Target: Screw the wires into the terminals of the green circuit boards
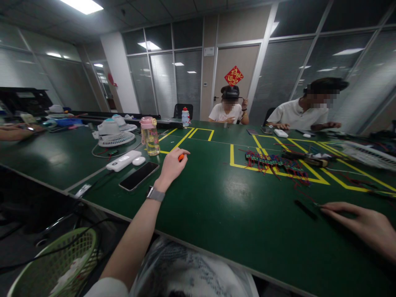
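Note:
On the green table, my left hand (173, 165) is closed around a small orange-ended object (181, 157); the fingers hide most of it, so its kind is unclear. At the right, my right hand (360, 220) pinches a small piece with thin red wires (316, 204) between thumb and fingertip. It looks like one of the little circuit boards, though blurred. Just left of those fingertips lies a flat black strip (305, 209). Beyond it is a row of small wired circuit boards (272, 161), with red and blue wires sticking out.
A phone (139, 176), white power strip (123, 161), white earbud case (138, 161) and pink-lidded bottle (150, 136) stand near my left hand. White fans (113, 134) are farther left. Yellow tape (232, 154) marks the table. Two people sit opposite. A green basket (62, 247) is below left.

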Available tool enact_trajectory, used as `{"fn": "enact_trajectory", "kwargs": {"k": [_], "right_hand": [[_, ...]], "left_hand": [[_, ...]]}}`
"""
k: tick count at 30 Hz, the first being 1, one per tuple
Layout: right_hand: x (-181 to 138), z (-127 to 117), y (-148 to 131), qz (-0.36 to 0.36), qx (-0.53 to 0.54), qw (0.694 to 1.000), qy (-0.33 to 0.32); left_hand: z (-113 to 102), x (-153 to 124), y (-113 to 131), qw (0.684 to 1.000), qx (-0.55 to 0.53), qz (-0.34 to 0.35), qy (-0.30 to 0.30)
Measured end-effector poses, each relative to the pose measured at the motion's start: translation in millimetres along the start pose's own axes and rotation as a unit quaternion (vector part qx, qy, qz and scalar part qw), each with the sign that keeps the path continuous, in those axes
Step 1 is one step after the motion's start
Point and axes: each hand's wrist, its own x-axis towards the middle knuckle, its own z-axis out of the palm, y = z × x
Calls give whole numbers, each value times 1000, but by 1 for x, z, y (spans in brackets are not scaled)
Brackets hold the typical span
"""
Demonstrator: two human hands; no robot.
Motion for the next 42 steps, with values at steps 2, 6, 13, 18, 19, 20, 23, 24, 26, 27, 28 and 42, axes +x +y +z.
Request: {"fn": "enact_trajectory", "kwargs": {"k": [2, 6, 13, 18, 19, 20, 23, 24, 26, 27, 28, 42], "right_hand": [[-5, 0, -12, 27, 37, 999, 21], [-13, 6, -32, 62, 87, 994, 19], [-13, 22, -24, 49, 77, 996, 8], [-12, 24, -21, 24, 50, 998, 9], [-12, 25, -21, 18, 46, 999, 5], [-11, 25, -21, 12, 42, 999, 2], [-9, 28, -18, 1, 38, 999, 3], [-8, 29, -17, -1, 36, 999, 3], [-6, 30, -14, -1, 32, 999, 2], [-6, 31, -13, 0, 30, 1000, 2], [-5, 31, -12, 0, 28, 1000, 3], [-7, 32, -13, -4, 8, 1000, 1]], "left_hand": [[0, 0, 0, 1000, -2, 0, -2], [0, 0, 0, 1000, -3, 0, -5], [1, 0, 0, 1000, -3, 0, -5], [1, 0, 0, 1000, -4, 3, -4], [1, 0, -1, 1000, -3, 3, -3], [1, 0, -1, 1000, -2, 3, -2], [2, 1, -2, 1000, 1, 3, 0], [3, 1, -2, 1000, 1, 3, 0], [3, 1, -2, 1000, 1, 4, 1], [3, 0, -2, 1000, 0, 5, 1], [2, 0, -1, 1000, 0, 5, 1], [0, 0, 0, 1000, 4, 0, -4]]}}
